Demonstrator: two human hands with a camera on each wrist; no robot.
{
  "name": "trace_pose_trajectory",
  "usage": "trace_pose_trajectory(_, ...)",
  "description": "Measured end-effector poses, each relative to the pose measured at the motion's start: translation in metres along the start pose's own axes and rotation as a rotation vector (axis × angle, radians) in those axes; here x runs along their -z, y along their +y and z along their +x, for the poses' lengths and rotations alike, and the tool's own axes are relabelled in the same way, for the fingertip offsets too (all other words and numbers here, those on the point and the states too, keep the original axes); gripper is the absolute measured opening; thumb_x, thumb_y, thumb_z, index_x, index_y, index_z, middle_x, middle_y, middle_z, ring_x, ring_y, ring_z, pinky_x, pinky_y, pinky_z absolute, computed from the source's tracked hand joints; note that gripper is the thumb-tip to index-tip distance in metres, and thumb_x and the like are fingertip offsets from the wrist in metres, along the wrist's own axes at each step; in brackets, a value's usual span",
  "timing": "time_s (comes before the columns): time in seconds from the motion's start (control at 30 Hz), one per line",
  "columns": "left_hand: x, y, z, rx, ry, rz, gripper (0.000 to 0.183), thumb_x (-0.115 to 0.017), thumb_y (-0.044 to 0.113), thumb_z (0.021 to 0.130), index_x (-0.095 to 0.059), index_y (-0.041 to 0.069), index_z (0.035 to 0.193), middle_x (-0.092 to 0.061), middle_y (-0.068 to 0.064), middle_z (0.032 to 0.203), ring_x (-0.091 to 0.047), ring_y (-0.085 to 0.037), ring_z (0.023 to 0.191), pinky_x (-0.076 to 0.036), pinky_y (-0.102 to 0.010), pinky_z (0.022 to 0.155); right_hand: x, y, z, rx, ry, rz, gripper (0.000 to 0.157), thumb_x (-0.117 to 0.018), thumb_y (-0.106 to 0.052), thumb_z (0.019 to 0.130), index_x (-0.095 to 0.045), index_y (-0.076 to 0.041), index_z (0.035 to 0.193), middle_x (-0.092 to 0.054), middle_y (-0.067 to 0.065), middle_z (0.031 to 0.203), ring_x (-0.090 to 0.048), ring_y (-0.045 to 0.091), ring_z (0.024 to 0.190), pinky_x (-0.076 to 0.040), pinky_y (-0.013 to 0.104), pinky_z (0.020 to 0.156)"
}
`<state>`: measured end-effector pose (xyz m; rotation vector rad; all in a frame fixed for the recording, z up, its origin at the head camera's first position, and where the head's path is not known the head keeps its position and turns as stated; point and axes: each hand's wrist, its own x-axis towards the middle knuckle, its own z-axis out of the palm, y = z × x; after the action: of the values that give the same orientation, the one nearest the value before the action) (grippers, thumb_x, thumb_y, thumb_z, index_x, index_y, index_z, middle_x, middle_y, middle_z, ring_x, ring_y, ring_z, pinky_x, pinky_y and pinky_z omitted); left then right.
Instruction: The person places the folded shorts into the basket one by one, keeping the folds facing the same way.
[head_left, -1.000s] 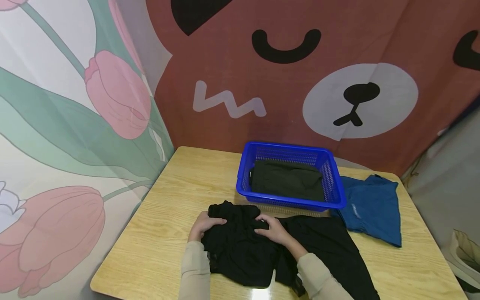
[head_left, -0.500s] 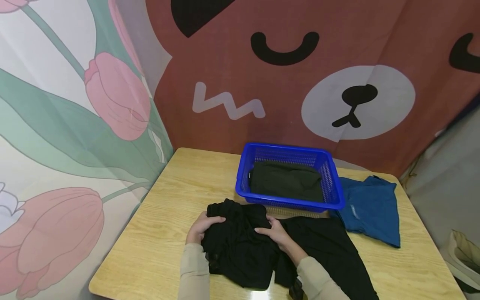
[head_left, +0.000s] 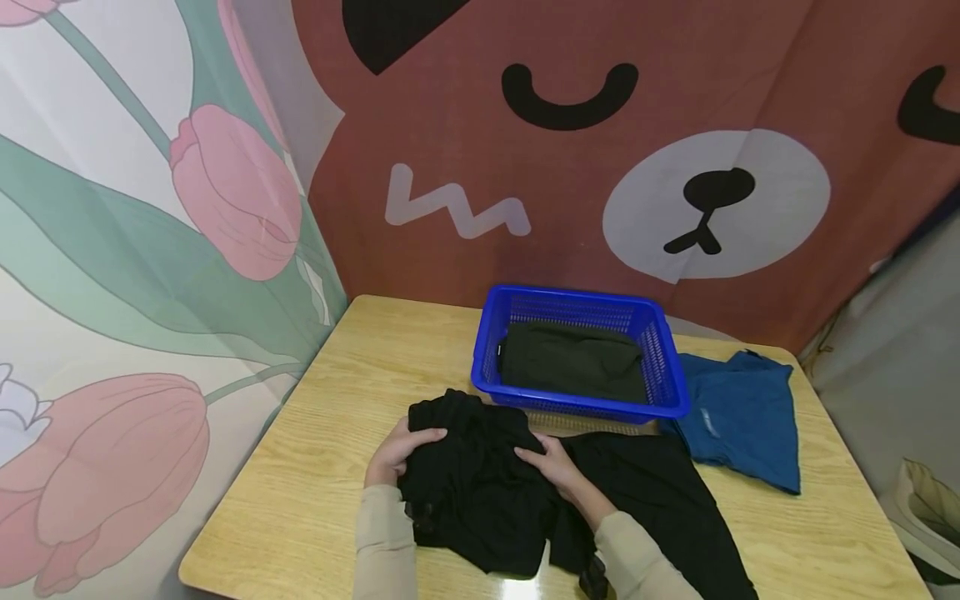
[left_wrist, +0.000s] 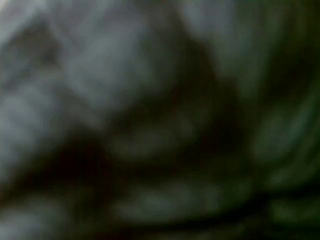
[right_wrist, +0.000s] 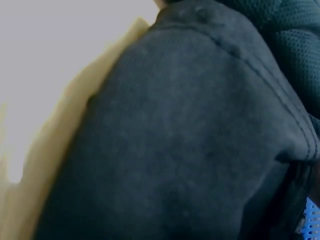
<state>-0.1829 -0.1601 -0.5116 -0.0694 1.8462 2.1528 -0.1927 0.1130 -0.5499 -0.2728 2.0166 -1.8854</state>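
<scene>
A bunched black garment (head_left: 483, 487) lies on the wooden table, its front part gathered into loose folds. To the right, a long black panel like a trouser leg (head_left: 660, 500) spreads flat under the right forearm. My left hand (head_left: 392, 452) grips the bunch at its left side, thumb on top and fingers hidden beneath. At its right edge my right hand (head_left: 555, 463) pinches the cloth. Blurred dark folds (left_wrist: 150, 140) fill the left wrist view. The right wrist view has smooth dark cloth (right_wrist: 175, 125) with a stitched seam and ribbed mesh fabric (right_wrist: 300, 55) beside it.
Behind the bunch stands a blue plastic basket (head_left: 570, 405) with a folded dark green garment (head_left: 570, 358) inside. A folded blue garment (head_left: 742, 421) lies right of the basket. The wooden table (head_left: 322, 450) meets printed curtains (head_left: 450, 267) at the back and left.
The left hand has shifted slightly left and up with its side of the black cloth, and the bunch's top edge has risen toward the basket. The right hand has barely moved.
</scene>
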Motion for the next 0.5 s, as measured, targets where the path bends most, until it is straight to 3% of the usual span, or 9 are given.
trace_pose_trajectory(0.13,0.000,0.008,-0.003,-0.025,-0.079,-0.132,0.028,-0.056,0.002,0.086,-0.049,0.007,0.113,-0.062,-0.004,0.097,-0.062,-0.019,0.084,-0.052,-0.035,0.074,0.001,-0.002,-0.001,0.004,-0.016,-0.032,0.043,-0.056,-0.020,0.092,-0.050,0.008,0.125,-0.054,0.021,0.123,-0.054,0.022,0.106,-0.044,0.033,0.089)
trace_pose_trajectory(0.27,0.001,0.012,-0.004,-0.064,-0.133,-0.187,0.022,-0.050,0.001,0.089,-0.051,0.012,0.108,-0.064,-0.002,0.093,-0.064,-0.017,0.080,-0.054,-0.034,0.070,0.003,-0.007,-0.001,0.001,-0.080,-0.012,0.052,-0.051,-0.028,0.095,-0.039,0.002,0.136,-0.042,0.022,0.136,-0.044,0.031,0.119,-0.041,0.038,0.094)
trace_pose_trajectory(0.5,-0.003,0.015,-0.006,-0.126,-0.120,-0.288,0.021,-0.045,-0.004,0.091,-0.057,0.011,0.100,-0.066,-0.003,0.087,-0.066,-0.017,0.075,-0.054,-0.031,0.065,0.007,-0.017,-0.003,-0.001,-0.243,-0.042,0.060,-0.048,-0.028,0.096,-0.023,-0.001,0.144,-0.027,0.022,0.145,-0.029,0.034,0.130,-0.030,0.042,0.102)
